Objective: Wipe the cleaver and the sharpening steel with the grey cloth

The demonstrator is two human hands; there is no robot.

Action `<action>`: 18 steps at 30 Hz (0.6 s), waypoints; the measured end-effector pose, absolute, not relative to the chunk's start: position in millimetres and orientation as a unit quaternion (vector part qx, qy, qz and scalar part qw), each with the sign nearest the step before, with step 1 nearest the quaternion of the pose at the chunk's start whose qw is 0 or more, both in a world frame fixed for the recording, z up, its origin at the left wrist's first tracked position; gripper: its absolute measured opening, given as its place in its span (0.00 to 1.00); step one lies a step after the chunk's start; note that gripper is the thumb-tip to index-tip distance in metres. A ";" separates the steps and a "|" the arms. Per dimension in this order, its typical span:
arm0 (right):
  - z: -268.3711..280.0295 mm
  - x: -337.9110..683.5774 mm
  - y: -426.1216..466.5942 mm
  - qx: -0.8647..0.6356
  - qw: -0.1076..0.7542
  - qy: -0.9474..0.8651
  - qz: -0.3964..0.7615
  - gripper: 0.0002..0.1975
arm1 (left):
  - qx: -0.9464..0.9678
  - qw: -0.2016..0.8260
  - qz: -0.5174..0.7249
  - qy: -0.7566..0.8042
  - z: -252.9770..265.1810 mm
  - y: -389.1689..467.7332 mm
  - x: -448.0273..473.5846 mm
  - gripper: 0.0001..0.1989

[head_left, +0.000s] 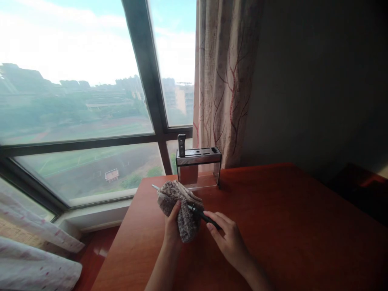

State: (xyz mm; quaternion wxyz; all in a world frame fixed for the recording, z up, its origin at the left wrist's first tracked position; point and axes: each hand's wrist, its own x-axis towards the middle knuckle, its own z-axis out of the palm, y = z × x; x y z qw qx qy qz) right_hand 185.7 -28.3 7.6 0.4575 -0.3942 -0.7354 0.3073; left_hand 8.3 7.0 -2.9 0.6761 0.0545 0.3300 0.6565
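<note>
Over the table (273,210), left grip (172,227) clasps grey cloth (186,227), right grip (228,233) a black handle (206,217).

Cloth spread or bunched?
Bunched: the cloth is gathered in folds in the left hand, a tool sticking out on both sides.

Beyond the left hand (172,231), I see a dark-framed window (75,105) letting in daylight. Straight past the right hand (226,236) hangs a branch-patterned curtain (226,81), beside a shadowed wall (306,89). A reddish wooden counter (279,214) spreads beneath both; well left, pale curtain fabric (33,262) hangs near the red floor (98,244).
</note>
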 end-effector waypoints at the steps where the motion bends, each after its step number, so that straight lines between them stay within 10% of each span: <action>1: 7.0 188.4 -29.1 -0.390 0.456 -0.738 0.308 0.15 | 0.056 0.663 0.670 0.328 -2.3 8.4 4.7 0.14; 18: -0.8 224.4 -35.4 -0.391 0.461 -0.756 0.250 0.15 | 0.018 0.593 0.762 0.259 0.2 18.8 -26.0 0.14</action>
